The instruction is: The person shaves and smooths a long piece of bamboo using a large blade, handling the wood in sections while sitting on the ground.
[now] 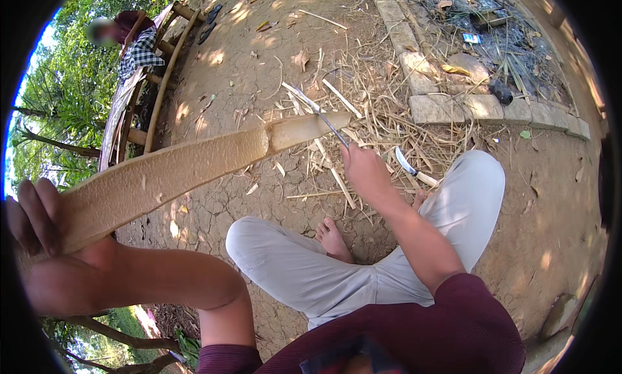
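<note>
My left hand (45,231) is closed around the near end of a long split bamboo piece (175,173), at the left edge of the view. The bamboo slants up to the right, its pale inner face showing and a node ridge partway along. My right hand (369,170) is closed on a knife whose handle is hidden in the fist. The long narrow blade of the knife (334,129) crosses the bamboo near its far, thinner end; whether it touches or cuts in, I cannot tell. Below my right fist, a curved knife (407,161) with a pale handle lies on the ground.
Bamboo shavings and strips (395,128) litter the ground before my crossed legs. A brick border (447,108) encloses ash and debris at the far right. At the far left, a person (139,46) is by a bamboo bench (165,82), with dark sandals (208,24) beside it.
</note>
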Demonstrator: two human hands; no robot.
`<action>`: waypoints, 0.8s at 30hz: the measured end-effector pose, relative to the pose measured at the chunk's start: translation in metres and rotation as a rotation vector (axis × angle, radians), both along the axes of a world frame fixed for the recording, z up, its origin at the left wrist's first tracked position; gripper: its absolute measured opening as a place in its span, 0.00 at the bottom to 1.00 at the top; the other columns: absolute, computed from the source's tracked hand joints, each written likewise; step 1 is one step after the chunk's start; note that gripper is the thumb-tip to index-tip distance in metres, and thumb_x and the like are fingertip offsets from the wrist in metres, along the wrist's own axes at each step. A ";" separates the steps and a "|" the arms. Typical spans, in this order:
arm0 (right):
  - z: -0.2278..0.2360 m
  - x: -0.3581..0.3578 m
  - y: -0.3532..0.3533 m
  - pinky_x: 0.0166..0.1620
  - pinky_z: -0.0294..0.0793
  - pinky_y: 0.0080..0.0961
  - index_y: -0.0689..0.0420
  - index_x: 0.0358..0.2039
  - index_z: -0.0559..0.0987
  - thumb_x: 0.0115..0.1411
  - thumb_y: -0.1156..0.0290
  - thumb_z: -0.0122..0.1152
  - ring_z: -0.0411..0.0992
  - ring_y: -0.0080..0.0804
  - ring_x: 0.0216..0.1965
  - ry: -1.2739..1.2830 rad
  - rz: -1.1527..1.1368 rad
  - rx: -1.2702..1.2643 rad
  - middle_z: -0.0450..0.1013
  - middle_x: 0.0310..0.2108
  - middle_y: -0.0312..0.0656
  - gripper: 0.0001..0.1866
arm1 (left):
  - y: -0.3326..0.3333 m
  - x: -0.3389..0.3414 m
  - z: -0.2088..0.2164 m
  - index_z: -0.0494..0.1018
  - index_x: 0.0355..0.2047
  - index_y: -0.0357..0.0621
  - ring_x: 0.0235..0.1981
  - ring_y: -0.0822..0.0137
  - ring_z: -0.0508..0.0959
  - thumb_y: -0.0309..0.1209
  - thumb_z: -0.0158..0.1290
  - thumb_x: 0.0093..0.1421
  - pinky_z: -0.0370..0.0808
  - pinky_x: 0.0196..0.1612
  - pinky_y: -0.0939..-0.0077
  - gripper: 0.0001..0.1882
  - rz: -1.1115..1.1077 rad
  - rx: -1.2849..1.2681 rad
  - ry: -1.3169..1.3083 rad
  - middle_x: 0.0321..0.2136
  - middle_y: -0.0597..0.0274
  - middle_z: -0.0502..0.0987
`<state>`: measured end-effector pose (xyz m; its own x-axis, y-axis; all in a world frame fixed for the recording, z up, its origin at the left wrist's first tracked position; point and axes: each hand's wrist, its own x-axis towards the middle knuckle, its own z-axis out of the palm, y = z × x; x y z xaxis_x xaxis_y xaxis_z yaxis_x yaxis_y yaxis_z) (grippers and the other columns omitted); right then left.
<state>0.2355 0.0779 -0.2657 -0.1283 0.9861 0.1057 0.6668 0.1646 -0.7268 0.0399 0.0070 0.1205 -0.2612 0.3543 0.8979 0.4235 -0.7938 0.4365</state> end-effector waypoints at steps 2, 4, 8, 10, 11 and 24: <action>0.034 -0.003 -0.010 0.26 0.73 0.49 0.61 0.34 0.75 0.70 0.61 0.52 0.76 0.55 0.23 0.067 0.072 0.155 0.75 0.22 0.52 0.15 | -0.005 -0.011 -0.008 0.67 0.26 0.38 0.16 0.70 0.61 0.41 0.43 0.67 0.60 0.21 0.74 0.20 0.089 0.069 0.001 0.20 0.60 0.65; 0.028 -0.012 -0.012 0.27 0.74 0.48 0.61 0.35 0.75 0.70 0.61 0.53 0.76 0.54 0.24 0.170 0.084 0.336 0.76 0.22 0.52 0.15 | -0.019 -0.040 0.002 0.65 0.24 0.41 0.15 0.70 0.59 0.43 0.43 0.67 0.58 0.21 0.76 0.20 -0.144 0.051 0.007 0.20 0.62 0.62; -0.035 0.001 0.007 0.28 0.76 0.45 0.60 0.38 0.76 0.69 0.62 0.53 0.77 0.54 0.25 -0.070 -0.001 -0.089 0.76 0.23 0.53 0.14 | -0.027 -0.048 0.004 0.62 0.23 0.44 0.15 0.72 0.57 0.46 0.43 0.67 0.55 0.21 0.77 0.21 -0.368 -0.093 -0.006 0.18 0.65 0.58; -0.027 -0.007 0.010 0.28 0.76 0.45 0.59 0.38 0.77 0.70 0.60 0.51 0.77 0.55 0.26 -0.149 -0.029 -0.202 0.76 0.24 0.53 0.15 | -0.023 -0.045 0.003 0.61 0.23 0.46 0.15 0.72 0.57 0.47 0.43 0.66 0.54 0.21 0.77 0.21 -0.432 -0.137 0.013 0.17 0.67 0.55; -0.008 -0.013 -0.006 0.29 0.76 0.46 0.60 0.38 0.78 0.71 0.60 0.50 0.77 0.56 0.26 -0.069 0.019 -0.083 0.77 0.24 0.54 0.16 | -0.024 -0.047 -0.001 0.61 0.23 0.46 0.15 0.73 0.56 0.49 0.44 0.66 0.53 0.21 0.77 0.22 -0.440 -0.126 0.012 0.16 0.67 0.55; -0.015 -0.016 0.000 0.31 0.76 0.47 0.62 0.37 0.76 0.71 0.60 0.48 0.77 0.56 0.27 -0.036 0.059 -0.075 0.76 0.24 0.54 0.17 | -0.043 -0.077 -0.018 0.62 0.30 0.45 0.16 0.74 0.54 0.75 0.40 0.57 0.51 0.20 0.78 0.40 -0.337 -0.047 -0.093 0.18 0.68 0.57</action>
